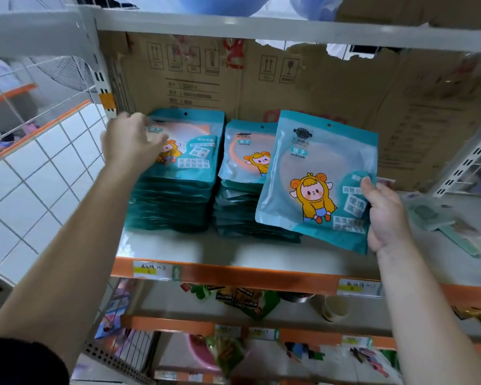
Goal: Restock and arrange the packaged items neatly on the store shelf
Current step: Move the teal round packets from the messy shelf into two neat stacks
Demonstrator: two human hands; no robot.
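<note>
Two stacks of teal mirror packets stand on the shelf (178,250): a taller left stack (184,173) and a lower right stack (242,190). My left hand (131,143) lies flat, fingers spread, on the upper left corner of the left stack's top packet. My right hand (383,215) grips the lower right edge of one more teal packet (314,179), held upright in front of the right stack and partly hiding it. Each packet shows a yellow cartoon character and the word MIRROR.
A cardboard sheet (331,87) lines the shelf's back. A pale green handled item (444,223) lies on the shelf at the right. Orange shelf edges carry price labels (150,269). Lower shelves hold snack bags (242,298) and a cup (335,308). A white tiled wall (39,173) is on the left.
</note>
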